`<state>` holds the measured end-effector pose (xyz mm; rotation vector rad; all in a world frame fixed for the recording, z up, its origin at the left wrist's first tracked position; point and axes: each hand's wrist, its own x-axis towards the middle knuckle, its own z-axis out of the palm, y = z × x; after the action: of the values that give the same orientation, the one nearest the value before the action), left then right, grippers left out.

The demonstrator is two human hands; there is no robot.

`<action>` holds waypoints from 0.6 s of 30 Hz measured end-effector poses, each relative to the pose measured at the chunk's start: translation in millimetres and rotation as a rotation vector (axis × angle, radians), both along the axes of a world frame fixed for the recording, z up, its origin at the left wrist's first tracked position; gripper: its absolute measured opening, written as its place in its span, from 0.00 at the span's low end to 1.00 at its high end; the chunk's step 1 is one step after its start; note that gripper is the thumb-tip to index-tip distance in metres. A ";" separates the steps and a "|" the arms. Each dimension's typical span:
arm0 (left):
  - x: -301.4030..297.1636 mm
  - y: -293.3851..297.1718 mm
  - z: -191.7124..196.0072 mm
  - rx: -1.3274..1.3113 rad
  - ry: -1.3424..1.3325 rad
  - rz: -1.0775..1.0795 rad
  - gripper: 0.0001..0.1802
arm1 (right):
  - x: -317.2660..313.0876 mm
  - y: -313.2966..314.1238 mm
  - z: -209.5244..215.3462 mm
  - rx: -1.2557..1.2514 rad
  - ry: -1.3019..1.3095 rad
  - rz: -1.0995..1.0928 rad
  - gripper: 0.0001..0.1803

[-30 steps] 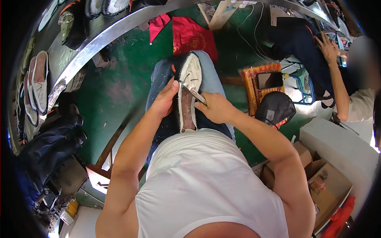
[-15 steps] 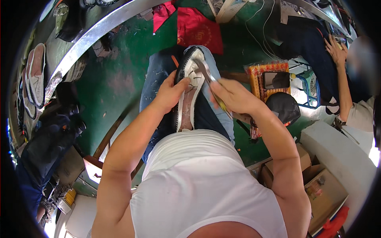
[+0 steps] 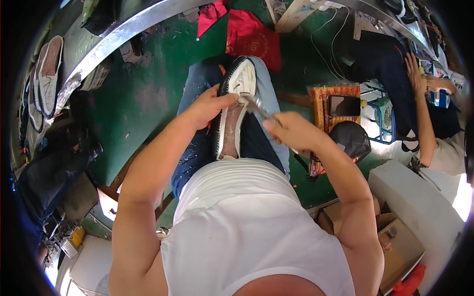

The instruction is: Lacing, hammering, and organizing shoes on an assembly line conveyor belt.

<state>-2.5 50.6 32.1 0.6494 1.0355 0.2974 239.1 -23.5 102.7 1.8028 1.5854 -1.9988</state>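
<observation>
Lengthwise on my lap rests a shoe (image 3: 229, 130), with a white front, a brown middle and heel part, and a dark stitched rim. My left hand (image 3: 210, 106) is closed on its left side, the thumb laid over the top near the middle. A hammer (image 3: 258, 107) is gripped in my right hand (image 3: 295, 130), its metal head at the shoe's middle, just by my left thumb. Whether the head touches the shoe I cannot tell. Most of the hammer's handle is hidden in my fist.
Similar shoes (image 3: 49, 74) lean at the far left beside a curved metal edge (image 3: 118, 37). Right of my knees, a beaded seat (image 3: 321, 106) bears a phone (image 3: 345, 105) and a black round pad (image 3: 350, 139). Another person's hand (image 3: 416, 74) shows at the right. Cardboard boxes (image 3: 402, 241) stand lower right.
The hammer head has moved from the shoe's front part down toward its middle, near my left thumb. My right hand has shifted slightly toward me. My left hand keeps its hold.
</observation>
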 end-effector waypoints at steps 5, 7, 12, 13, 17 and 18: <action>3.8 -1.6 0.8 0.004 -0.015 -0.018 0.25 | -24.2 -27.9 -10.1 0.484 -0.128 0.298 0.21; 5.4 -2.6 -1.9 0.016 -0.018 -0.035 0.25 | -29.2 -28.9 -10.9 0.729 -0.263 0.396 0.21; 0.6 -8.1 -3.1 0.044 -0.031 0.029 0.25 | -8.4 -59.7 6.1 0.670 -0.165 0.234 0.20; -1.4 -8.3 -2.7 0.046 0.001 0.062 0.25 | -2.8 -65.1 9.6 0.632 -0.176 0.202 0.20; 3.0 -3.2 0.2 0.053 -0.027 0.002 0.25 | -11.6 -52.7 4.1 0.668 -0.245 0.298 0.20; 4.9 -4.4 0.9 0.072 -0.041 -0.026 0.24 | -16.6 -49.0 -1.2 0.670 -0.239 0.298 0.20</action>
<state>2.4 46.2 33.0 0.7188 0.9798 0.3249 222.5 -72.5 101.6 1.7223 2.4384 -1.1472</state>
